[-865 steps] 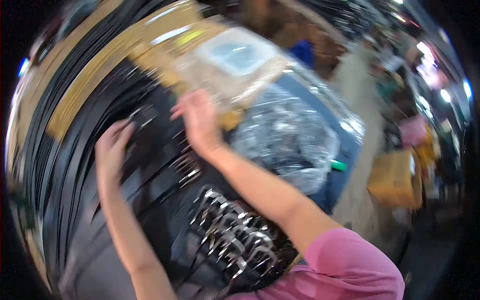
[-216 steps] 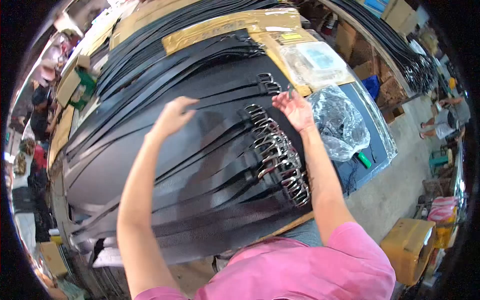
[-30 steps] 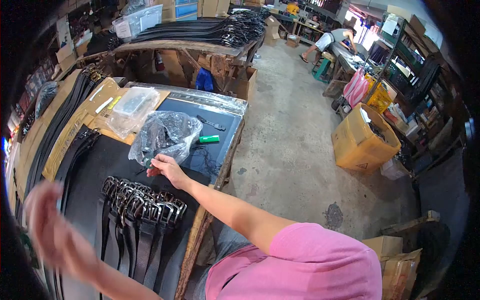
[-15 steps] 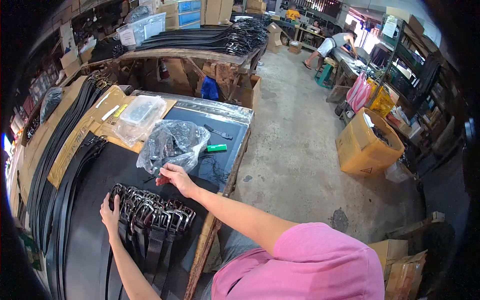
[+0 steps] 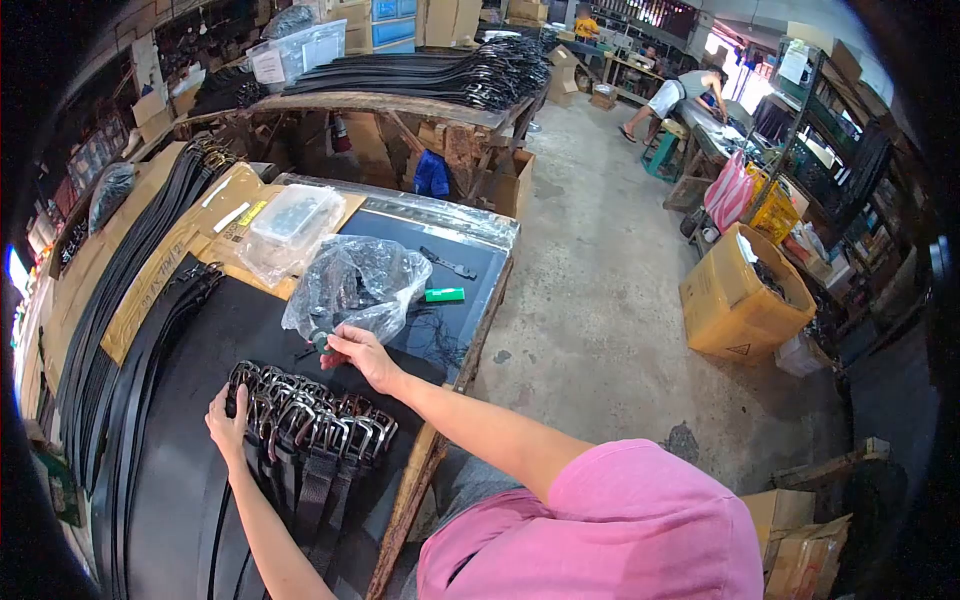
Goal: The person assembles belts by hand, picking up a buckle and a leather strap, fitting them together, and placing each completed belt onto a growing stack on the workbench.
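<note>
A bundle of black belts [image 5: 318, 480] lies on the near table, their metal buckles [image 5: 315, 412] crowded together at the far end. At the left edge of this row, my left hand [image 5: 230, 420] has thumb and fingers closed around the outermost belt by its buckle. My right hand [image 5: 362, 357] is above the table, just beyond the buckles, pinching a small dark roundish piece [image 5: 320, 341] whose kind I cannot make out. Right behind it sits a clear plastic bag [image 5: 375, 275] with dark small contents, its near edge close to my fingertips.
A green small box [image 5: 444, 295] and a black strap piece [image 5: 448, 263] lie right of the bag. Beyond is a clear plastic container [image 5: 295, 215] on cardboard. More belts [image 5: 150, 240] line the left. A large carton [image 5: 740, 300] stands on the floor; a person [image 5: 685, 95] bends over a far bench.
The view has shifted slightly. My right hand has turned a little, and the dark piece in its fingers shows more plainly. My left hand stays at the leftmost buckle.
</note>
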The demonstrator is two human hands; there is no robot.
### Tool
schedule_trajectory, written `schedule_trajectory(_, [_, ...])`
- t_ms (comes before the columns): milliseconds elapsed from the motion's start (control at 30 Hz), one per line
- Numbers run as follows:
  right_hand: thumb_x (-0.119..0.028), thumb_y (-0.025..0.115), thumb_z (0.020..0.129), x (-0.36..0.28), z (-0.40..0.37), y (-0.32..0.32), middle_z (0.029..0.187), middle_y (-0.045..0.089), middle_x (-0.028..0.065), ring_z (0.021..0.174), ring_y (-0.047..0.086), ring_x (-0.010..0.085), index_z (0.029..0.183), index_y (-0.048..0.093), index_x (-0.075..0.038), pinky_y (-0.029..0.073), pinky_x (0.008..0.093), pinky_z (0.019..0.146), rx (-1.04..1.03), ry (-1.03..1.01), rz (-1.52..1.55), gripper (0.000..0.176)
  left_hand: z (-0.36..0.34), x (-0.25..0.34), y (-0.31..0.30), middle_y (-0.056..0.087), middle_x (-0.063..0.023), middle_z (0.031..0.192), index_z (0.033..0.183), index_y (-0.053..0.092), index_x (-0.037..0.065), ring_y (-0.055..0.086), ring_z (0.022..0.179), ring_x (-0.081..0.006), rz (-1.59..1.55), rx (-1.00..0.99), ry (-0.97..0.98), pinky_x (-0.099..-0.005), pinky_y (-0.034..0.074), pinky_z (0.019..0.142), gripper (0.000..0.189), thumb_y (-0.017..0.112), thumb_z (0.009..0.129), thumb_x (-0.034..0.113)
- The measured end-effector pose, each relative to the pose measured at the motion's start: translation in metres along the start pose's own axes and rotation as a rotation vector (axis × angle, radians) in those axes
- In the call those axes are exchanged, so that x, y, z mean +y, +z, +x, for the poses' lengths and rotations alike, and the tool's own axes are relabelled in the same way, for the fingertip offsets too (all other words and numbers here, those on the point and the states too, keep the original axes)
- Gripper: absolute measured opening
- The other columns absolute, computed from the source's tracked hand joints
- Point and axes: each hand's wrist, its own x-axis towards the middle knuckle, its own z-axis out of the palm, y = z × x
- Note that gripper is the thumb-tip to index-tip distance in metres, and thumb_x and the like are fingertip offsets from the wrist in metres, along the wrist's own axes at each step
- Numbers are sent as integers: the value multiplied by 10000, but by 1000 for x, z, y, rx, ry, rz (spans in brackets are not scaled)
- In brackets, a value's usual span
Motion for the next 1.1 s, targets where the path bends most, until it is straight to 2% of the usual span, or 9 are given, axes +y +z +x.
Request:
schedule_trajectory(200, [-180, 598, 927, -3, -1, 1, 864, 612, 32, 790, 645, 155, 875, 599, -21, 508, 271, 743, -37, -49, -109, 167, 1, -21, 8, 606, -146, 1179, 1272, 556, 114, 526, 1113, -329, 0, 1, 42, -401, 388, 964, 483, 482, 942, 459])
schedule_trajectory(400, [-155, 632, 907, -2, -3, -1, 890, 654, 34, 786, 649, 133, 965, 659, -3, 509, 249, 731, -43, -111, -187, 166, -3, -14, 6, 587, -116, 1219, 1268, 561, 130, 494, 1149, -339, 21, -22, -57, -412, 380, 984, 480, 483, 939, 469])
schedule_trajectory(600, [-77, 646, 874, -79, -36, 19, 945, 686, 82, 803, 648, 133, 1044, 665, 9, 541, 275, 744, -56, -20, -13, 191, -1, -25, 9, 593, -115, 1221, 1260, 566, 114, 515, 1152, -297, 20, -2, 49, -373, 345, 1010, 443, 523, 934, 410])
schedule_trajectory(700, [-84, 627, 884, -144, -50, -21, 923, 678, 59, 820, 641, 118, 1123, 640, 5, 523, 253, 726, -35, -99, -363, 255, -1, -22, 10, 594, -121, 1214, 1261, 566, 122, 516, 1148, -309, 36, 0, 22, -385, 353, 1007, 441, 527, 932, 414])
schedule_trajectory(833, [-112, 635, 884, -208, -59, -109, 879, 629, 12, 786, 592, 90, 1081, 648, -23, 501, 239, 700, 173, -115, -476, 216, -1, -16, 5, 591, -126, 1214, 1270, 557, 141, 508, 1156, -307, -1, -34, 1, -392, 345, 1013, 454, 510, 935, 443])
schedule_trajectory(967, [-140, 642, 883, -242, -71, -180, 895, 589, -3, 776, 552, 85, 986, 619, -37, 485, 262, 694, 208, 263, -757, 147, 1, -8, 2, 655, -166, 1095, 1165, 618, 4, 609, 1025, -280, -202, 22, 76, -356, 427, 938, 425, 590, 908, 342])
schedule_trajectory(1000, [-145, 640, 884, -248, -72, -185, 907, 589, -1, 783, 555, 88, 994, 615, -40, 491, 270, 709, 230, 246, -774, 154, -8, 33, -15, 682, -164, 1029, 1105, 634, -47, 643, 943, -237, -311, 19, 27, -325, 468, 868, 398, 623, 887, 285])
schedule_trajectory(1033, [-150, 638, 885, -248, -71, -186, 920, 589, 2, 789, 557, 90, 1003, 611, -42, 496, 279, 725, 222, 229, -779, 162, -7, 28, -11, 689, -138, 1030, 1110, 629, -50, 644, 932, -195, -464, -58, -141, -308, 473, 842, 404, 633, 877, 281])
schedule_trajectory(1100, [-149, 623, 898, -239, -65, -206, 932, 573, -7, 808, 585, 102, 1051, 601, -57, 514, 339, 801, 162, 119, -474, 180, -11, 58, -31, 685, -161, 1033, 1106, 649, -5, 657, 945, -248, -198, -2, -49, -325, 483, 839, 410, 663, 837, 305])
